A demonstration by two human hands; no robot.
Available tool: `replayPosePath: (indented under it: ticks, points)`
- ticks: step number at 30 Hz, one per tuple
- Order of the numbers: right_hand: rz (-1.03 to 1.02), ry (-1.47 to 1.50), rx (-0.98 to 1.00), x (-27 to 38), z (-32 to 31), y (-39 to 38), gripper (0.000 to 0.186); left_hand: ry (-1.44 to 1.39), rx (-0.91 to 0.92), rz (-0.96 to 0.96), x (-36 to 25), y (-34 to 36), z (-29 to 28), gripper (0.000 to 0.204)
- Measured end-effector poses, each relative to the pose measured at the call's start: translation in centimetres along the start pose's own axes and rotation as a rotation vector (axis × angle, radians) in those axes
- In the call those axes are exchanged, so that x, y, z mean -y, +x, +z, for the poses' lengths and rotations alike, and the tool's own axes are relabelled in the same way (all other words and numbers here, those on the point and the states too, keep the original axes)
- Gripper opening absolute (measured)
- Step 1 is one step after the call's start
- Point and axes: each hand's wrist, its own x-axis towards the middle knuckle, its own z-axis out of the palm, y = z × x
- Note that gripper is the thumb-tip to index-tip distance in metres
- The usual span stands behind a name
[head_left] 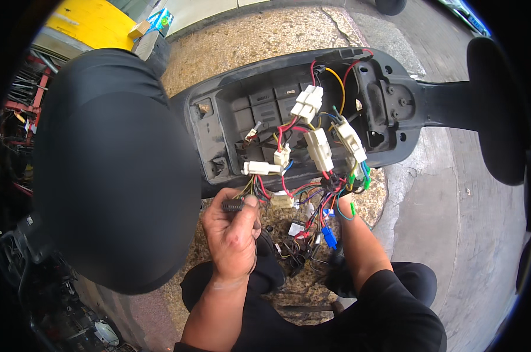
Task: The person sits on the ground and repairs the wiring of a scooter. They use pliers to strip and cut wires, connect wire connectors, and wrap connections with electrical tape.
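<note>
My left hand (233, 232) is closed, with thumb and fingers pinching a small black ribbed connector (232, 206). Thin wires lie just above it. Behind a wire bundle (334, 183), my right hand (345, 204) is mostly covered, and its fingers do not show. White plug connectors (320, 149) on coloured wires hang over an open black plastic compartment (242, 100). One white connector (262, 168) sits just above my left hand. A blue connector (328, 237) dangles below the bundle, near my right forearm.
A large black padded seat (119, 170) rises at the left. To the right, a black arm (450, 104) joins a dark pad (503, 111). Loose wires and small dark parts (297, 249) lie between my knees. A yellow panel (89, 22) and a blue box (160, 22) are at the far left.
</note>
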Motion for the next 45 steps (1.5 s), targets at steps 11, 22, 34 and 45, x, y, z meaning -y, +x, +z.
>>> replayPosePath:
  ticks: [11,22,34,45]
  points:
    - [-0.695,0.217,0.51,11.2,-14.2,-18.8,0.021,0.109,-0.026,0.274,-1.0,-1.2,-3.1,0.01]
    - [-0.834,1.263,0.721,12.3,-29.9,-29.8,0.013,-0.022,0.733,0.133,-4.1,-4.9,-5.0,0.017]
    - [-0.796,1.26,0.592,11.8,-30.1,-29.1,0.008,0.529,0.665,0.55,-2.6,-5.9,-1.5,0.065]
    - [-1.057,0.631,-0.398,11.7,-30.9,-29.8,0.018,0.325,0.646,0.344,-1.4,-5.9,-1.1,0.044]
